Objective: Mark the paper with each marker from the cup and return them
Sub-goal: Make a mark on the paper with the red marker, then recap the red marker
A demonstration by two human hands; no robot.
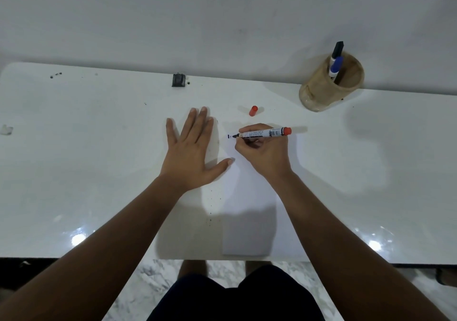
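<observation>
A white sheet of paper lies on the white table. My right hand grips an uncapped red-ended marker, lying almost level with its tip at the sheet's upper left, beside a short dark mark. My left hand rests flat with spread fingers just left of the sheet, its thumb on the paper's edge. The marker's red cap stands loose on the table beyond my right hand. A tan cup at the back right holds a blue marker and a black marker.
A small black block sits at the table's back edge against the white wall. Dark specks are scattered on the tabletop. A crumpled white scrap lies at the far left. The table's front edge runs just before my legs.
</observation>
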